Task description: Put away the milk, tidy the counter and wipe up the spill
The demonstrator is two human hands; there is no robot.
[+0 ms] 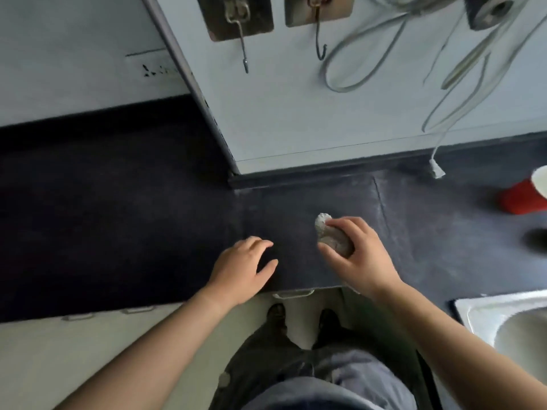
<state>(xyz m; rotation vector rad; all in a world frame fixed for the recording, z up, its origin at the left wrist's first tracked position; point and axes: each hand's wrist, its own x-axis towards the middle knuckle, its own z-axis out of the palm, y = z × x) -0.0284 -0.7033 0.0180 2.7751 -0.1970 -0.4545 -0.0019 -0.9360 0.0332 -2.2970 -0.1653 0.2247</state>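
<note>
My right hand (359, 255) presses a crumpled grey-white wad of cloth or paper (327, 232) onto the dark counter (148, 232), fingers curled around it. To its left, my left hand (241, 269) rests flat on the counter near the front edge, fingers apart and holding nothing. The counter surface to the right of the wad looks pale and smeared. No milk container is in view.
A red cup (521, 198) lies at the right edge, with a white rim beside it. A steel sink (503, 321) sits at the lower right. A white wall panel (296, 113) with metal hooks (242, 45) and hanging cables (438, 108) juts out behind the counter.
</note>
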